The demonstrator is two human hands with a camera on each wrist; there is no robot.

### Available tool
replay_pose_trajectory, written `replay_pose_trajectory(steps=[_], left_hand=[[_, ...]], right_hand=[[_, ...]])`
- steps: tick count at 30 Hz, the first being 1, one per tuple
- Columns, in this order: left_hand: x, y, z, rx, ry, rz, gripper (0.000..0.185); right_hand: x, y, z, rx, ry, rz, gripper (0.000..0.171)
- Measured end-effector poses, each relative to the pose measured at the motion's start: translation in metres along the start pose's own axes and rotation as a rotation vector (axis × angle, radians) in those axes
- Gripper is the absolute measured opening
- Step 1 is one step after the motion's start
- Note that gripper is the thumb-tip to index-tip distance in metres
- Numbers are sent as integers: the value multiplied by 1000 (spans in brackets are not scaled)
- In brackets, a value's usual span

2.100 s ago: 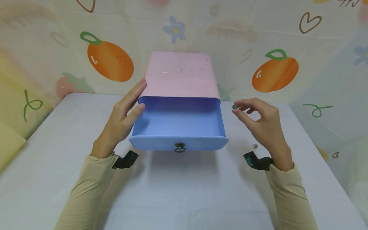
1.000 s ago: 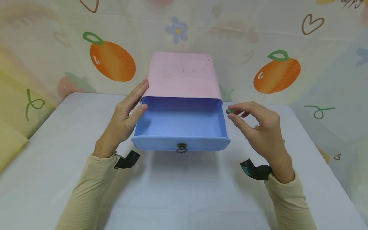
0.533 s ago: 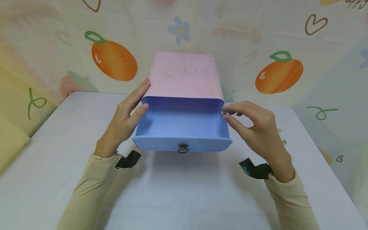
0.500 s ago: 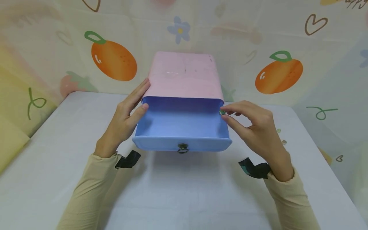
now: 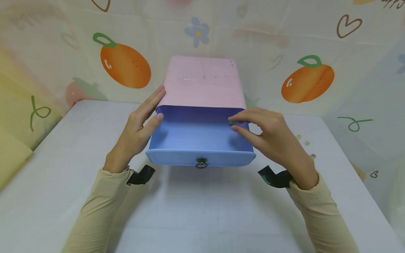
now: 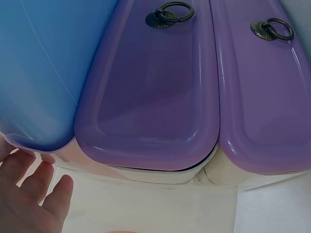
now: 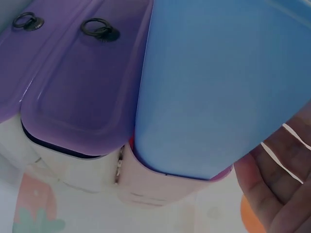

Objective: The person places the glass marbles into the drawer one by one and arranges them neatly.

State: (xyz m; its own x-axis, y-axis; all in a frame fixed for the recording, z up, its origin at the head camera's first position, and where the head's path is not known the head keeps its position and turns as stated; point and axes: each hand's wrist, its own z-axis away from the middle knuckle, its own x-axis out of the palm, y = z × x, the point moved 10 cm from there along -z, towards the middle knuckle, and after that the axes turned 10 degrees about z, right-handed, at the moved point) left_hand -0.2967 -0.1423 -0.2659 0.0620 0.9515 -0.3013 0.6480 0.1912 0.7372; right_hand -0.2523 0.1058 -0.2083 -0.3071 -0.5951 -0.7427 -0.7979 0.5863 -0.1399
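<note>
One green bead point(image 5: 232, 123) sits pinched in the right hand point(image 5: 269, 135) grip over the blue drawer point(image 5: 196, 135).

The blue drawer point(image 5: 196, 135) stood pulled out at frame centre, its top open to entry from above. The pink cabinet point(image 5: 202, 82) blocked the upper side. The left hand point(image 5: 139, 128) and right hand point(image 5: 269, 135) flanked both walls. The table point(image 5: 196, 207) at lower centre lay free.
</note>
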Motion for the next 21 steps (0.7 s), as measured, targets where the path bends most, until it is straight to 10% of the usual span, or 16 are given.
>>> replay_pose_trajectory(steps=[21], left_hand=[[-1, -1, 0, -5, 4, 0, 56]], right_hand=[[35, -4, -17, -13, -273, -17, 15]])
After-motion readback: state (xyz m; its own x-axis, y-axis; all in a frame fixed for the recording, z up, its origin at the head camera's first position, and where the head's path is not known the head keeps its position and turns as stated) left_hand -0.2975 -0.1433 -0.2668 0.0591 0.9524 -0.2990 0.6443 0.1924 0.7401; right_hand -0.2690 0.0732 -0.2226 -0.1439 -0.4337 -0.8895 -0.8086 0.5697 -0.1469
